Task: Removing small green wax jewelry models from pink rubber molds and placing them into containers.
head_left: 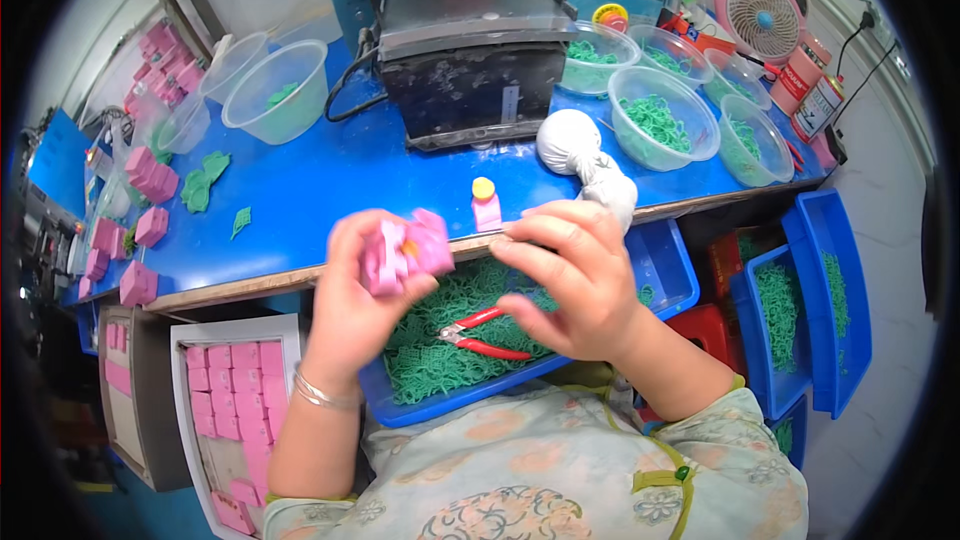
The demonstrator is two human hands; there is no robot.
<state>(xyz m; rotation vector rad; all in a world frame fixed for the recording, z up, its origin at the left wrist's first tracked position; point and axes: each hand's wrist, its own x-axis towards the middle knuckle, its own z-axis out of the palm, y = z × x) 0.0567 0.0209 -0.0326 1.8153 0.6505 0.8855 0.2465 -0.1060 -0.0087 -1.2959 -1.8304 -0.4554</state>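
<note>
My left hand (352,295) is closed around a cluster of pink silicone mould blocks (408,250), held above the lap tray and blurred by motion. My right hand (578,280) hovers just right of them with fingers curled toward the blocks; nothing shows in it. Under both hands sits a blue tray (672,270) filled with green moulded pieces (430,360). Red-handled pliers (485,335) lie on top of the green pieces.
A blue workbench (330,180) carries a dark press machine (470,50), clear bowls of green pieces (655,120), empty clear bowls (280,90), a white cloth bundle (580,155) and a small pink bottle (485,205). Pink blocks (235,390) fill a white tray at lower left. Blue bins (800,310) stand right.
</note>
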